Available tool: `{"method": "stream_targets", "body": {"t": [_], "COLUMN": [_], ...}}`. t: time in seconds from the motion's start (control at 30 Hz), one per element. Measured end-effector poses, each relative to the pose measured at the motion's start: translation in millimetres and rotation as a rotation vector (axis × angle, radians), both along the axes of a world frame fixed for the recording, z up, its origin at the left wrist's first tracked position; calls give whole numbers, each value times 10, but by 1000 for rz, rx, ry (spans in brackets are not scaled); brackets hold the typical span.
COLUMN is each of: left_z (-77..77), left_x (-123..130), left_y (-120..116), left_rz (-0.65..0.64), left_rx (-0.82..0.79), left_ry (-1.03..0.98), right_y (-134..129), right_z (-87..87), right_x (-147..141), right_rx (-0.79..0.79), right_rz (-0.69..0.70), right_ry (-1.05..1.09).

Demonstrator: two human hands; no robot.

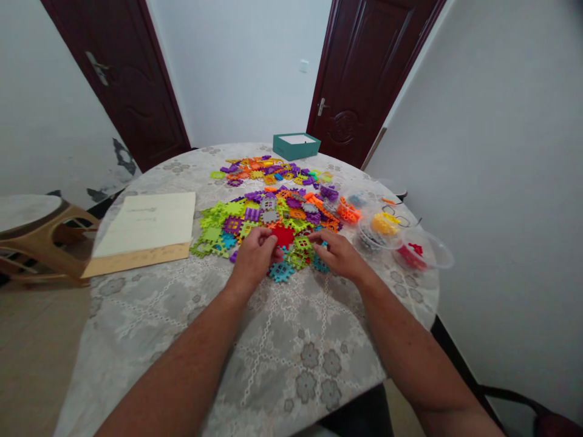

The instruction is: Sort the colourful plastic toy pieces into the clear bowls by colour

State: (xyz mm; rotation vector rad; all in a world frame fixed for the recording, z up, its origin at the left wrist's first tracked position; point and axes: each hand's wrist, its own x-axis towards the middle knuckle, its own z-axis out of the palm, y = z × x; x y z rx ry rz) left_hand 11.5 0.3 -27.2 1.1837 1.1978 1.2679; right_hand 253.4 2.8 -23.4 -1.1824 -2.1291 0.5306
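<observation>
A heap of colorful plastic pieces with toothed edges lies mid-table. My left hand is at its near edge, thumb and fingers closed together beside a red piece; what they pinch, if anything, is too small to make out. To the right, my right hand reaches over the heap with its fingers apart, near a lime green window piece. A blue toothed piece lies on the cloth between the two hands. Purple window pieces and grey ones show behind my left hand.
Clear bowls hold orange, yellow and red small pieces at the right. A teal box stands at the back. Paper sheets lie at the left. More pieces lie behind the heap. A wooden chair stands left.
</observation>
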Motion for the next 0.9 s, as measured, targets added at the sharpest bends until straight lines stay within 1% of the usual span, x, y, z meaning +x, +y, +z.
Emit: {"method": "stream_targets", "body": {"t": [0.07, 0.13, 0.23, 0.3, 0.37, 0.47, 0.53, 0.63, 0.77, 0.9], "left_z": [-57, -138, -258, -314, -344, -351, -342, -330, -320, -277], "left_x": [-43, -81, -119, -127, -125, -115, -109, -105, -104, -115], "left_y": [68, 130, 184, 196, 200, 204, 208, 213, 204, 162], "left_rz": [112, 204, 344, 387, 397, 400, 398, 387, 357, 313], "left_rx": [24, 73, 149, 191, 207, 213, 215, 209, 189, 175], "left_ry": [-103, -120, -20, 60, 104, 140, 158, 156, 108, 55], "right_y": [-17, -41, -63, -51, -15, 63, 117, 189, 241, 236], "right_z": [-16, -61, -146, -194, -230, -267, -283, -290, -240, -155], "right_x": [24, -15, -133, -186, -185, -99, -15, 104, 221, 301], "right_rx": [70, 81, 106, 120, 121, 113, 115, 125, 111, 105], "right_rz": [57, 96, 91, 60, 36, 28, 23, 3, -60, -173], "right_ry": [-165, -298, -415, -438, -437, -408, -352, -213, -61, -7]}}
